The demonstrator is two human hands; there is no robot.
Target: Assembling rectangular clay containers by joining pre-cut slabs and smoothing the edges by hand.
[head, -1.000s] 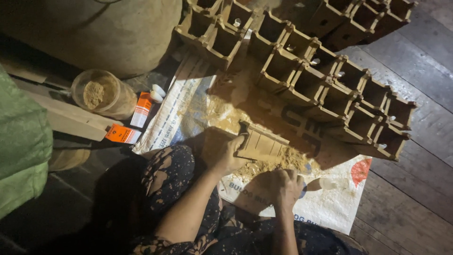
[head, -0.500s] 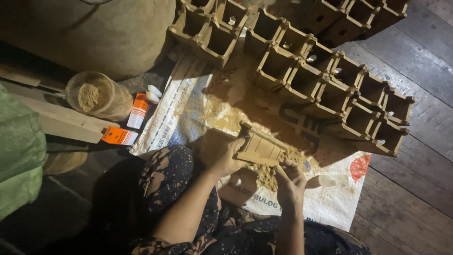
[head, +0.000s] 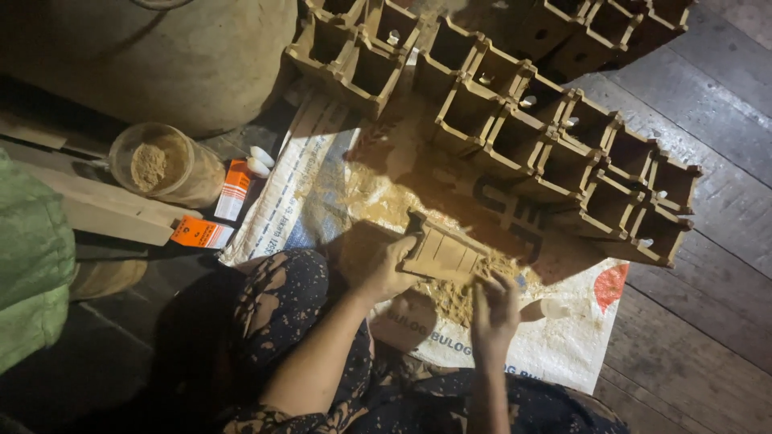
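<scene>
Left hand (head: 384, 269) clamped on the left end of a ribbed clay mould (head: 441, 254), long axis running left-right, slightly tilted, held over the woven sack (head: 563, 354). Right hand (head: 494, 309) just right-below it, fingers pinched together over the brown powder pile (head: 458, 297).

Scene was dim overall, one warm light source hitting from upper right. Brightest patch sat on the white woven sack (head: 563, 354), mild glare there. Wooden boxes (head: 555, 153) threw hard shadows across it. Left side and the plank floor (head: 700, 345) fell off to near black, detail lost. Left hand (head: 384, 265) and right hand (head: 494, 309) were slightly soft, motion blur. Grainy low-light noise throughout, slight wide-angle stretch at the edges.
</scene>
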